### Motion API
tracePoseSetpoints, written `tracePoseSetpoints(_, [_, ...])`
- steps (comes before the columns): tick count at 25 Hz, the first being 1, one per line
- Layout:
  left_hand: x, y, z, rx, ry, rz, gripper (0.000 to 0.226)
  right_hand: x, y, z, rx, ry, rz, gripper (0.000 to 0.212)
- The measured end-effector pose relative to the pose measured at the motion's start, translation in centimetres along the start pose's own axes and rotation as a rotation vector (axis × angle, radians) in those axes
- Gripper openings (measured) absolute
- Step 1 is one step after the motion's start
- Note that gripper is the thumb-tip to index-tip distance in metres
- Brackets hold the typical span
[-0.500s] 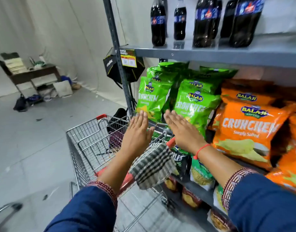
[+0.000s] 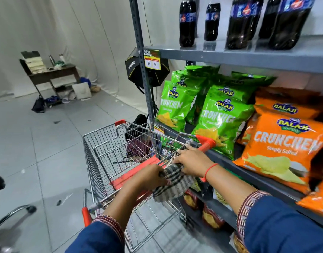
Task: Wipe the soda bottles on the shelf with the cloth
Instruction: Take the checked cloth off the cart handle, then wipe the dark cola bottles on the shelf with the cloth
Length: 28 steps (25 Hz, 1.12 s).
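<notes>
From the head view, I have both hands closed on the black-and-white checked cloth (image 2: pixel 172 183), draped over the red-capped handle of the wire shopping cart (image 2: pixel 109 152): left hand (image 2: pixel 149 177) pinching its near edge, right hand (image 2: pixel 192 160) gripping the far side, presumably to lift it clear. The dark cola bottles with blue labels (image 2: pixel 244 21) stand well above on the grey metal shelf (image 2: pixel 248 56), untouched. Half a second ago both palms hovered open over the cloth; now they have dropped and clamped on.

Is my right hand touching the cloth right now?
Touching. The head view shows the right hand closed over the top of the checked cloth draped on the cart handle.
</notes>
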State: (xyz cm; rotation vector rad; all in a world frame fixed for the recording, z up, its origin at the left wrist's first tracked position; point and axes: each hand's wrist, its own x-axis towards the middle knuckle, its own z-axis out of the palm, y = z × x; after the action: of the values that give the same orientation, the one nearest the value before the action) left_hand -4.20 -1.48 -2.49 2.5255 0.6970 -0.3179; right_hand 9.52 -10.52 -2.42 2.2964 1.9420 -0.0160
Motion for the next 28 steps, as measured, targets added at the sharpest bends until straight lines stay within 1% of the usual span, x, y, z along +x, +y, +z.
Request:
tracePoseSetpoints(4, [0.2, 0.1, -1.3, 0.139, 0.058, 0.066, 0.021, -0.5, 0.1, -1.3, 0.019, 0.064, 0.051, 0.040])
tracePoseSetpoints(8, [0.6, 0.5, -3.3, 0.195, 0.030, 0.131, 0.015, -1.0, 0.6, -2.1, 0.064, 0.117, 0.102, 0.036])
tracePoseSetpoints(10, [0.7, 0.7, -4.9, 0.092, 0.018, 0.153, 0.012, -1.7, 1.2, -2.9, 0.176, 0.115, 0.131, 0.029])
tracePoseSetpoints(11, [0.8, 0.8, -5.9, 0.014, 0.025, 0.173, 0.015, -2.3, 1.8, -3.6, 0.255, 0.101, 0.151, 0.024])
tracePoseSetpoints(13, [0.8, 1.6, -8.0, -0.189, 0.034, 0.221, 0.021, -4.1, 3.1, -5.1, 0.480, 0.079, 0.168, 0.010])
tracePoseSetpoints(14, [0.7, 2.3, -9.0, -0.301, 0.011, 0.259, 0.018, -5.2, 3.8, -6.0, 0.603, 0.033, 0.146, 0.024])
tracePoseSetpoints(15, [0.7, 3.3, -9.8, -0.401, -0.045, 0.309, 0.012, -6.3, 4.7, -6.6, 0.725, -0.018, 0.123, 0.031])
tracePoseSetpoints(16, [0.7, 4.7, -10.6, -0.471, -0.120, 0.369, 0.010, -7.4, 5.2, -7.1, 0.861, -0.049, 0.108, 0.022])
tracePoseSetpoints(17, [0.7, 6.0, -11.0, -0.511, -0.198, 0.425, 0.014, -8.5, 5.4, -7.6, 1.011, -0.070, 0.094, 0.022])
tracePoseSetpoints(18, [1.0, 7.5, -11.5, -0.510, -0.263, 0.480, 0.018, -9.5, 5.8, -8.2, 1.159, -0.056, 0.081, 0.049])
tracePoseSetpoints(19, [1.2, 9.0, -11.8, -0.484, -0.310, 0.524, 0.020, -10.3, 5.9, -8.3, 1.251, -0.039, 0.069, 0.070])
tracePoseSetpoints(20, [1.5, 10.4, -12.1, -0.430, -0.335, 0.565, 0.022, -10.9, 5.6, -8.4, 1.322, -0.007, 0.055, 0.080])
tracePoseSetpoints(21, [1.9, 11.7, -12.5, -0.365, -0.349, 0.599, 0.022, -11.4, 5.1, -8.6, 1.385, 0.024, 0.045, 0.080])
tracePoseSetpoints(22, [2.5, 12.8, -13.0, -0.310, -0.351, 0.617, 0.023, -11.5, 5.3, -8.0, 1.482, 0.058, 0.052, 0.075])
tracePoseSetpoints(23, [3.0, 13.8, -13.6, -0.277, -0.329, 0.628, 0.023, -11.6, 4.8, -8.0, 1.541, 0.111, 0.107, 0.069])
tracePoseSetpoints(24, [3.4, 14.6, -14.3, -0.262, -0.280, 0.647, 0.021, -11.5, 5.1, -7.2, 1.530, 0.209, 0.137, 0.063])
tracePoseSetpoints(25, [3.8, 15.4, -15.1, -0.272, -0.201, 0.674, 0.020, -11.7, 5.0, -7.7, 1.519, 0.291, 0.214, 0.057])
tracePoseSetpoints(26, [4.3, 16.2, -16.1, -0.314, -0.092, 0.711, 0.018, -11.6, 5.5, -7.7, 1.533, 0.368, 0.244, 0.043])
tracePoseSetpoints(27, [4.6, 17.2, -17.4, -0.399, 0.043, 0.748, 0.018, -11.8, 5.2, -9.1, 1.575, 0.427, 0.301, 0.019])
tracePoseSetpoints(28, [5.1, 18.2, -19.0, -0.510, 0.190, 0.788, 0.021, -11.6, 5.4, -10.0, 1.563, 0.512, 0.345, 0.004])
